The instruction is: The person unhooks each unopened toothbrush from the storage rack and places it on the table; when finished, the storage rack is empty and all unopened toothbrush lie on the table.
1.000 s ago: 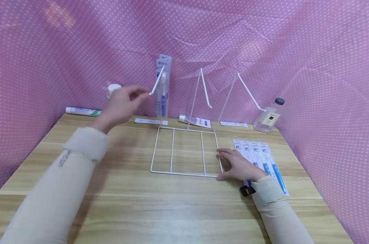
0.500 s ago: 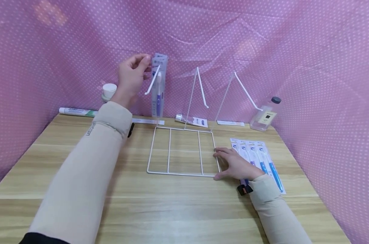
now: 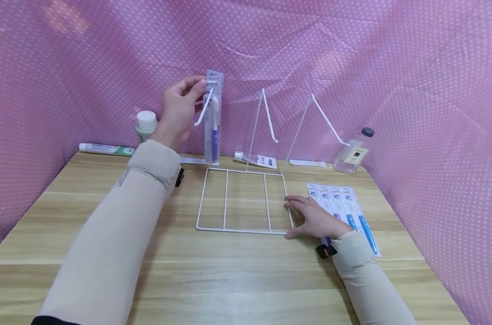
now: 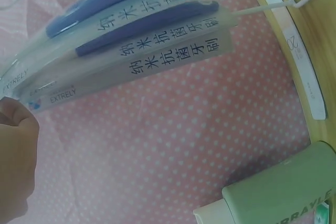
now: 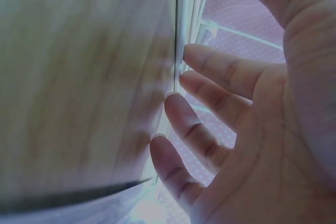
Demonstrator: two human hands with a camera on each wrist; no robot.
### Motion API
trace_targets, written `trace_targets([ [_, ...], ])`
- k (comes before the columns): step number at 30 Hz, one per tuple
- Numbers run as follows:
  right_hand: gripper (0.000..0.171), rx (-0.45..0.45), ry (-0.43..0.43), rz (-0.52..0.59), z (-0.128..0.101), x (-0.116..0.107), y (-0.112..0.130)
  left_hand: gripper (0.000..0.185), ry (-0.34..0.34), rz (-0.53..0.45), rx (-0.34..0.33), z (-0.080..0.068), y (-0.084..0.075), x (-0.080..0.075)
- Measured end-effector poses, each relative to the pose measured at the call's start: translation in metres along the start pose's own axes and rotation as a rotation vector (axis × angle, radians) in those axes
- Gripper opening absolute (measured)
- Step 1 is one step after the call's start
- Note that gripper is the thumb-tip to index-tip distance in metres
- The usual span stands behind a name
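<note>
Now | left hand [image 3: 180, 108] pinches hung toothbrush packs [image 3: 212, 122] | right hand [image 3: 315, 219] flat, fingers straight | four flat packs [image 3: 345, 212]

I see open tabletop [image 3: 246, 271] in front of the wire rack [image 3: 243, 201]. Its 3 slanting hooks [image 3: 270, 118] and the hanging toothbrush packs [image 3: 212, 122] bar the back; my right hand [image 3: 317, 220] blocks the rack's right edge.

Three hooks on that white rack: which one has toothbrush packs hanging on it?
The leftmost hook, beside the left hand, which pinches the top of the packs. The middle hook and right hook are bare.
</note>
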State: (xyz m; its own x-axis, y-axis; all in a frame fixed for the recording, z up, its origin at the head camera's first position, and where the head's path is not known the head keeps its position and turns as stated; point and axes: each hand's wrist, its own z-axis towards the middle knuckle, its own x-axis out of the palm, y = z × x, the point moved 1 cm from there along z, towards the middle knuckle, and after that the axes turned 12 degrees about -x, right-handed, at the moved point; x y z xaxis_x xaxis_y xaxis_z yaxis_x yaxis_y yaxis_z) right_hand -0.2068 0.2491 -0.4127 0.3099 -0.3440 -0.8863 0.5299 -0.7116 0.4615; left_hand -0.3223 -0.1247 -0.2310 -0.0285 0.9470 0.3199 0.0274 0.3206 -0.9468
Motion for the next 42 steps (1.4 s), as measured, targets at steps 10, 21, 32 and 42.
trace_targets([
  [10, 0.094, -0.008, -0.006, -0.014, 0.0, 0.0, -0.001, 0.021, 0.064, -0.106, -0.008, -0.033, 0.005, -0.011],
  [21, 0.093, -0.012, -0.005, -0.018, 0.002, 0.002, -0.002, 0.027, 0.125, -0.038, 0.095, -0.095, 0.006, -0.02],
  [32, 0.094, -0.019, -0.003, -0.019, 0.001, 0.0, -0.001, 0.017, 0.144, -0.022, 0.212, -0.131, -0.006, -0.022],
  [42, 0.093, -0.018, 0.001, -0.005, 0.0, 0.0, 0.0, 0.02, 0.164, -0.191, 0.245, -0.136, -0.026, -0.033],
])
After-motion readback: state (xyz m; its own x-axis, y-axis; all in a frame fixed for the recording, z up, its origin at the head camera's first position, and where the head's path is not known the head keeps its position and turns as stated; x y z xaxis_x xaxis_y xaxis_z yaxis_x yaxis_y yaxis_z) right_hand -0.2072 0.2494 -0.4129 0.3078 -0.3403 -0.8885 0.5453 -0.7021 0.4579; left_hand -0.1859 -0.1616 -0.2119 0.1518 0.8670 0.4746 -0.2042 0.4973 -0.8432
